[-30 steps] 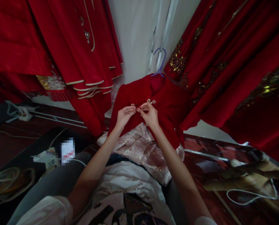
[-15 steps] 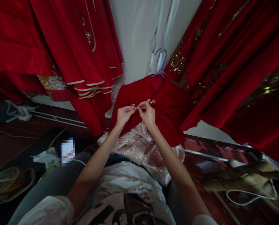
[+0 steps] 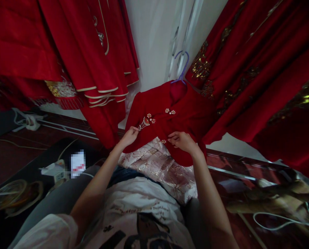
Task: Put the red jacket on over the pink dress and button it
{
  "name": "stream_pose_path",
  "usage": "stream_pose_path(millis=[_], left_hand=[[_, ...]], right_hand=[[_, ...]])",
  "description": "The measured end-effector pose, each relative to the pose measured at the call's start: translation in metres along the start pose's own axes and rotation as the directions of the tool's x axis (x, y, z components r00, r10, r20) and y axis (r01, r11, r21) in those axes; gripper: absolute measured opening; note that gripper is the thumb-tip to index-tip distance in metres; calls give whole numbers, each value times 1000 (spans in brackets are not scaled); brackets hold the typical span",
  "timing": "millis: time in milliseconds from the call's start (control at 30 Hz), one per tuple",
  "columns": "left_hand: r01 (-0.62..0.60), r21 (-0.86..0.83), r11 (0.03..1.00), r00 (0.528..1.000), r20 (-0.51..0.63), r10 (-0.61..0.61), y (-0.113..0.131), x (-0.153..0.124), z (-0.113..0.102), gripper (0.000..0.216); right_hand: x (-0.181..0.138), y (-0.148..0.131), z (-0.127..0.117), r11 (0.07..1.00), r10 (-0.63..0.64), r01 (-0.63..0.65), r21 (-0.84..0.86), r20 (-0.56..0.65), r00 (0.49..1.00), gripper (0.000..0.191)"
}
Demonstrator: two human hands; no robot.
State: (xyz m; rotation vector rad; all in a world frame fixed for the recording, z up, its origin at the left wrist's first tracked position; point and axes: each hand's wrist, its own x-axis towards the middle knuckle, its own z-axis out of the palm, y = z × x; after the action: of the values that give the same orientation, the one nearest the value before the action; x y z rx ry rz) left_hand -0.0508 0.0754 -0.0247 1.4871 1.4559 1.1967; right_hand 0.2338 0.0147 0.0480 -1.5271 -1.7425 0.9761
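In the head view, a round, see-through object, apparently a clear plastic container, sits at the lower left on a dark surface, a vague orange-brown mass showing in or behind it, too dim to identify. Near it stands a white box-shaped fitting beside a pixelated patch whose contents are obscured. The picture's left edge crops the round object, while hanging red clothes on the left run out at the top.

Across the seated person's lap lies a red garment on a purple hanger, its collar end away from the wearer of a white printed shirt; shiny pink fabric shows below its near edge. A beaded ornament rests on the left part of the garment, its long axis slanting from small flowers at the upper right down to a narrow end at the lower left. The left hand has its fingers pinched on that narrow end, hiding the very tip. The right hand hovers or rests over the garment, just beside a lower flower, its fingers released and loosely bent; whether they touch the cloth is impossible to tell
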Motion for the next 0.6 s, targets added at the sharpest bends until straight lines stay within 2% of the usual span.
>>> stream_pose_path(millis=[33,100,200,333,400,500,600], left_hand=[[12,17,1000,1000,9,-12,-3,-5,1,5],[12,-11,1000,995,102,-11,-3,-16,2,8],[-4,-138,990,972,230,36,8,-34,4,21],[-28,-288,957,955,277,111,19,-58,11,23],[21,-348,937,966,249,71,17,-68,18,25],[60,-379,923,994,105,-22,12,-74,29,38],[4,-339,941,998,67,20,11,-72,35,45]], right_hand=[[-3,-1,-2,1000,11,-10,-23,23,1000,6],[-6,-6,-2,999,16,-13,-45,64,998,6],[-6,-11,3,990,2,11,-143,86,996,7],[3,0,18,969,-77,69,-237,-21,997,24],[10,9,26,969,-115,92,-230,-87,990,26],[21,21,33,979,-146,131,-157,-93,985,23],[29,30,37,994,-108,107,-9,-50,993,25]])
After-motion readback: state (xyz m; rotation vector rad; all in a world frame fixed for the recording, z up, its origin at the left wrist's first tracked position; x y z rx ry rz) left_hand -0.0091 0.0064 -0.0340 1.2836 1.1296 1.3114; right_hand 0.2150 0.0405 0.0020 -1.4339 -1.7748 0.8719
